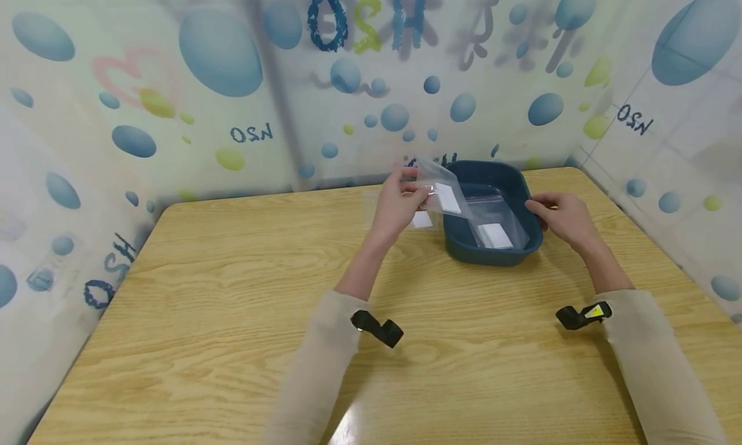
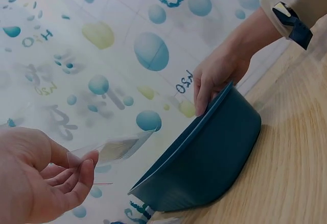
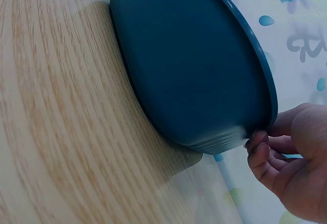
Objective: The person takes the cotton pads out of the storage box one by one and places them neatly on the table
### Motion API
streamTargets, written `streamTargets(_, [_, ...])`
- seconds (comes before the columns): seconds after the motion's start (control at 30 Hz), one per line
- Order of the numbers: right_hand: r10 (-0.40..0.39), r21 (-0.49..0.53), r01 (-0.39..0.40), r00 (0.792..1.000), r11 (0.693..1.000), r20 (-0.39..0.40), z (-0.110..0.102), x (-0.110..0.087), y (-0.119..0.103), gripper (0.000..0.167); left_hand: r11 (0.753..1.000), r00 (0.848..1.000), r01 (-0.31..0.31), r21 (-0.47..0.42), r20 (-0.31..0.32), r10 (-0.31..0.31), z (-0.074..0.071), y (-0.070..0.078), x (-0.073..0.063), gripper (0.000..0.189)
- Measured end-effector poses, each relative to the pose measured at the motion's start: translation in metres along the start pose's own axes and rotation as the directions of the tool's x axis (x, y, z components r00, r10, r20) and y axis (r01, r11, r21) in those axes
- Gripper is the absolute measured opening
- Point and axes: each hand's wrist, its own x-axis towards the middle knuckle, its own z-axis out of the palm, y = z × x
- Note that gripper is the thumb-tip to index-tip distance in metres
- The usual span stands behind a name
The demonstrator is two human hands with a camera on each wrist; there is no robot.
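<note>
My left hand (image 1: 397, 203) pinches a clear plastic bag (image 1: 447, 197) with a flat white piece inside, held up at the left rim of a dark blue plastic basin (image 1: 493, 257). In the left wrist view the raised bag (image 2: 120, 148) tilts toward the basin, with thumb and fingers at its near end. The right hand (image 1: 562, 216) grips the basin's right rim, thumb and fingertips on either side, as the right wrist view also shows around the basin's wall (image 3: 194, 66). Inside the basin lies another clear zip bag (image 1: 495, 236) with a white piece.
Left of the basin, partly behind the left hand, another clear bag with a white piece (image 1: 422, 220) lies on the wood-grain table (image 1: 232, 290). A wall covering (image 1: 324, 110) printed with blue and green bubbles rises along the table's back and sides.
</note>
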Motion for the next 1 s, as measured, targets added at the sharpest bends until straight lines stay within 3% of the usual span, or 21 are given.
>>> streamTargets(0.5, [-0.009, -0.009, 0.009, 1.000, 1.000, -0.006, 0.000, -0.001, 0.001, 0.050, 1.000, 0.999, 0.022, -0.010, -0.041, -0.023, -0.036, -0.004, 0.003, 0.039])
streamTargets(1.0, [-0.012, -0.001, 0.012, 1.000, 1.000, -0.011, 0.000, 0.001, 0.003, 0.049, 0.996, 0.993, 0.089, 0.002, -0.082, -0.089, -0.072, -0.009, 0.008, 0.038])
